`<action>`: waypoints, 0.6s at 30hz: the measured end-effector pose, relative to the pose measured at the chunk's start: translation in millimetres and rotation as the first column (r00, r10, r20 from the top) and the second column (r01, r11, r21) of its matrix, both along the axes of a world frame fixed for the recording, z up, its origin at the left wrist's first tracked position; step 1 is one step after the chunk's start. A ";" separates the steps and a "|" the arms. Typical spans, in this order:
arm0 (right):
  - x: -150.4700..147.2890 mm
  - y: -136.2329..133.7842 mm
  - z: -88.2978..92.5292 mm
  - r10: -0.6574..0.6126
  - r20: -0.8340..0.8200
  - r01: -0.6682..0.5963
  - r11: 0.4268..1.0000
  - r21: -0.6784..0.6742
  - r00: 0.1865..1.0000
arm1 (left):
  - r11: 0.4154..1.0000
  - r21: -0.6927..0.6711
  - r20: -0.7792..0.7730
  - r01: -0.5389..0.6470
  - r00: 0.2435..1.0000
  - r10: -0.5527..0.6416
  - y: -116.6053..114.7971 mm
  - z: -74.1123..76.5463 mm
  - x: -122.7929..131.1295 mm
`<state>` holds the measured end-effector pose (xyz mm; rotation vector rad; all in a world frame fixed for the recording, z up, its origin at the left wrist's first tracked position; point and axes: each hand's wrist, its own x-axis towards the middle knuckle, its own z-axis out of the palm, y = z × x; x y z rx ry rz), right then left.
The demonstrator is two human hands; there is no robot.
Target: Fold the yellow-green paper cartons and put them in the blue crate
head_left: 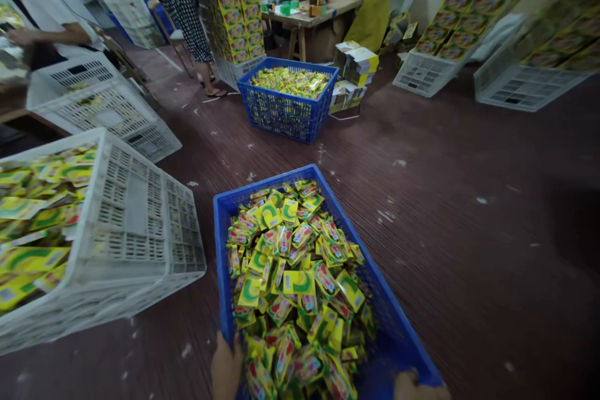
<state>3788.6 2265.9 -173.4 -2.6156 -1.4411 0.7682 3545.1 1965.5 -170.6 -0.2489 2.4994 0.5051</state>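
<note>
Grasping left side of blue rectangular plastic basket (394, 325) with curled left hand (227, 365) | gripping near right corner with partly cropped right hand (419, 386) | holding heaped small yellow-and-green printed packets (300, 281) inside basket, over dark reddish-brown floor (469, 231), right of packet-filled white slatted plastic crate (135, 212)

**Cropped and Blurred at My End**

My view cuts off the left hand (227, 365) and right hand (419, 386) at the bottom edge; how their fingers sit on the blue basket (221, 244), I can't tell. Its near end is cropped too. Print on the packets (299, 284) is too small for me to read. The left edge trims the white crate (135, 206); the far-right stacked boxes (569, 44) blur.
</note>
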 end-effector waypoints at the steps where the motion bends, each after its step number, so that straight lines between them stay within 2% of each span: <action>1: 0.4 1.7 -3.3 0.007 -0.019 -0.007 1.000 0.022 1.000 | 1.000 0.004 -0.001 -0.009 1.000 0.009 0.7 -1.6 -1.8; 5: -12.1 17.9 -15.4 0.020 -0.021 -0.018 0.996 0.087 1.000 | 1.000 -0.017 -0.024 -0.022 0.999 0.021 14.0 -2.7 -16.2; 8: -43.2 41.1 -21.0 0.044 -0.045 -0.037 0.989 0.146 0.998 | 0.999 -0.034 -0.044 -0.018 0.999 0.016 34.5 -0.8 -40.1; 18: -217.2 157.3 -28.9 0.167 -0.021 -0.161 0.971 0.177 0.986 | 0.990 -0.095 -0.099 -0.101 0.991 0.092 128.9 -6.2 -161.7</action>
